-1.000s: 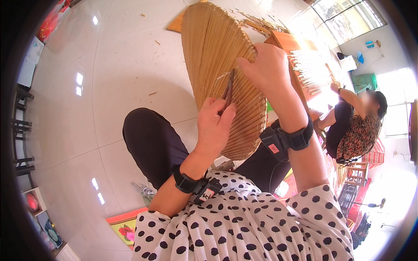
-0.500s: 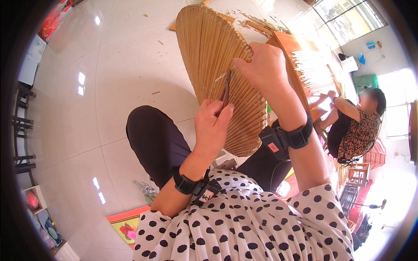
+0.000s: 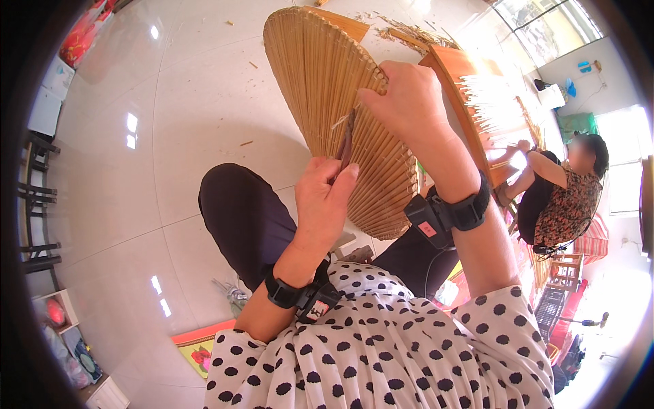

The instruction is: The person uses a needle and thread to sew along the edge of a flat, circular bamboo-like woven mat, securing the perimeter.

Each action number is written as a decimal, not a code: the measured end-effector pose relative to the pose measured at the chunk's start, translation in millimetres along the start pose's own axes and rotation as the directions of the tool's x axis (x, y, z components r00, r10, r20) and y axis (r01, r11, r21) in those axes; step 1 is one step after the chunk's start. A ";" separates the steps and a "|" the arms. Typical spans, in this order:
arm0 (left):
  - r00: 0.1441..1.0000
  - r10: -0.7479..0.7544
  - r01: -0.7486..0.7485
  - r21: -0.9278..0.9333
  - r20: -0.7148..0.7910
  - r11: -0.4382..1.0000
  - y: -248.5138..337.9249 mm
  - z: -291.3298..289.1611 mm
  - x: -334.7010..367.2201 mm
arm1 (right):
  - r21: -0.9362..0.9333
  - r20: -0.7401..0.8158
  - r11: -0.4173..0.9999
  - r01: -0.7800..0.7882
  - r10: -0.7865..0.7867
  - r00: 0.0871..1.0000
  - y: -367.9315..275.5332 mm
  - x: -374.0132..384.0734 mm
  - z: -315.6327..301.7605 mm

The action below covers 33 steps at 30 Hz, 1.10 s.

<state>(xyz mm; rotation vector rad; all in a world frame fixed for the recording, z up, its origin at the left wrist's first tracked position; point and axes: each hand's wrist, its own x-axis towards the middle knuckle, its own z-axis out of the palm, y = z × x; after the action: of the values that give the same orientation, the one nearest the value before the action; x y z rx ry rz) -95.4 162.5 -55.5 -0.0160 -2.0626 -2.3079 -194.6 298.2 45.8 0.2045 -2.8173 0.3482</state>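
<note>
Before the knees (image 3: 235, 201): a ribbed, straw-coloured fan (image 3: 373, 158), slanting.
Left hand (image 3: 321, 201): clasping a dark tool (image 3: 346, 146) over the ribs.
Right hand (image 3: 412, 101): gripping the rim.

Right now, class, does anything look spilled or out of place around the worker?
Yes: stray straw-coloured bits lie scattered on the pale floor left of the pleated fan, looking like dropped scraps.

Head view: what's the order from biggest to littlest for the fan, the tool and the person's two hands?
1. Fan
2. Right hand and left hand: too alike to rank
3. Tool: smallest showing, partly hidden by the left hand
</note>
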 end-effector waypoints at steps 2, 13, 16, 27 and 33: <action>0.999 -0.032 0.032 0.018 0.002 0.999 0.1 -2.0 -0.2 | 0.001 0.002 1.000 -0.001 0.001 1.000 1.4 0.8 0.7; 0.999 -0.020 0.016 0.120 0.026 0.993 7.5 -9.0 -6.5 | 0.019 0.018 1.000 -0.001 0.001 1.000 4.5 -0.2 -2.4; 0.999 -0.014 0.009 0.133 0.032 0.991 8.7 -10.4 -9.0 | 0.005 0.031 1.000 0.007 -0.007 1.000 4.3 1.1 -1.2; 0.999 0.011 -0.016 0.196 0.030 0.980 11.4 -10.5 -4.5 | 0.026 0.035 1.000 -0.001 0.000 0.999 9.2 2.9 -2.9; 0.995 0.099 -0.100 0.198 0.018 0.975 -16.8 8.9 1.3 | -0.002 0.017 1.000 -0.027 0.027 1.000 27.1 8.0 -4.3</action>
<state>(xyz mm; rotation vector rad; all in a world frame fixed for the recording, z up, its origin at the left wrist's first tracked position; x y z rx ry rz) -97.6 173.2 -71.1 -0.1191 -2.2309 -2.0399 -205.8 324.6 46.4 0.1700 -2.8390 0.3509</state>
